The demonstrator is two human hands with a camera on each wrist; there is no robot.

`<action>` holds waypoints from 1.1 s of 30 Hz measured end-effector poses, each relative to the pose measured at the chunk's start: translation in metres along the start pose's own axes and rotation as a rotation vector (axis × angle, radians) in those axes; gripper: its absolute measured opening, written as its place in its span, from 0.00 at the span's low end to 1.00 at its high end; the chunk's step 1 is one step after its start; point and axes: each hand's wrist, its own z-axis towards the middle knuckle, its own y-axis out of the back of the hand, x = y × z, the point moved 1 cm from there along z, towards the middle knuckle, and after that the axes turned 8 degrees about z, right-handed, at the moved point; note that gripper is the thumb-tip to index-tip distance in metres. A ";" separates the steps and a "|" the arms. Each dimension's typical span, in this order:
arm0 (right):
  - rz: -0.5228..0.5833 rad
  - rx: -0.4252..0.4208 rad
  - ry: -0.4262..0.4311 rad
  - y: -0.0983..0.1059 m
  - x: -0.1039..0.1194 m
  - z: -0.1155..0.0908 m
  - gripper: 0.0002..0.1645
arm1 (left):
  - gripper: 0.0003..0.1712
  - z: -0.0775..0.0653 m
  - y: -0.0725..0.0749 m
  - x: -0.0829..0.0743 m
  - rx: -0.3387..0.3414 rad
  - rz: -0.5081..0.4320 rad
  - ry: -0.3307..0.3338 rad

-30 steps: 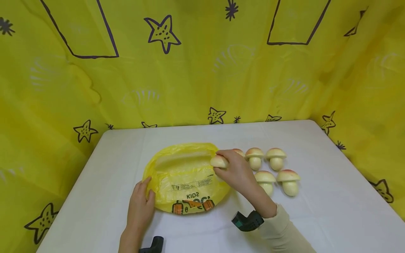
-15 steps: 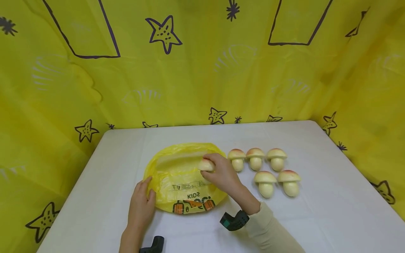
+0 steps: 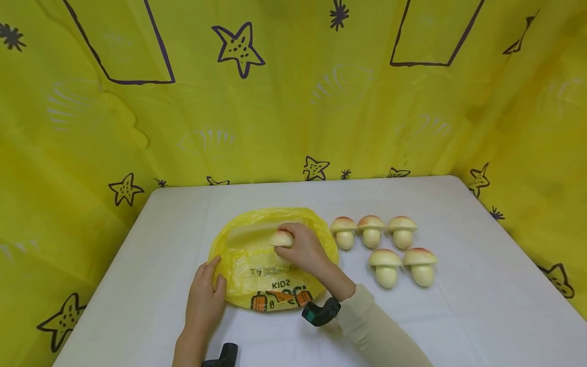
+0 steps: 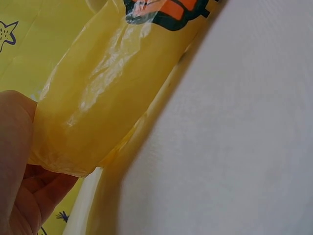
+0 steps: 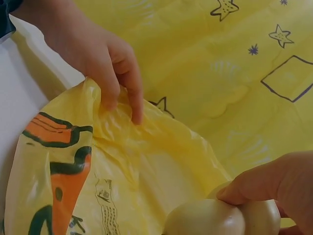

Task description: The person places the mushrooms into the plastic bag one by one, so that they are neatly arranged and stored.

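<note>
A yellow plastic bag [image 3: 236,293] with printed lettering and orange pictures stands on the table, its wide mouth spread open. At the bag's left rim, my left hand [image 3: 204,295] pinches the edge between thumb and fingers; the left wrist view shows the thumb [image 4: 14,142] on the outer side of the film. Over the bag's mouth, my right hand [image 3: 304,250] grips a toy mushroom [image 3: 282,238], pale cream with a reddish tint on its cap. In the right wrist view, the thumb presses on the smooth mushroom [image 5: 208,218], and its lower part is cut off by the frame.
Several matching mushrooms lie in two rows right of the bag, among them one mushroom [image 3: 344,232] close to its rim and another [image 3: 421,266] nearer the front. A white cloth covers the table [image 3: 481,306]. Yellow patterned fabric [image 3: 284,112] hangs behind and at both sides.
My right hand has carried the mushroom leftward from the bag's right rim to over the middle of its mouth. My left hand has stayed at the left rim.
</note>
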 end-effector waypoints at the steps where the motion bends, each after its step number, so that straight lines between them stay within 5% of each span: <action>1: -0.004 0.008 -0.004 -0.002 0.001 0.002 0.26 | 0.24 0.000 0.000 0.000 0.001 -0.001 0.000; 33: 0.016 0.067 -0.018 -0.049 0.003 0.036 0.25 | 0.25 0.000 0.000 0.000 0.013 0.000 -0.023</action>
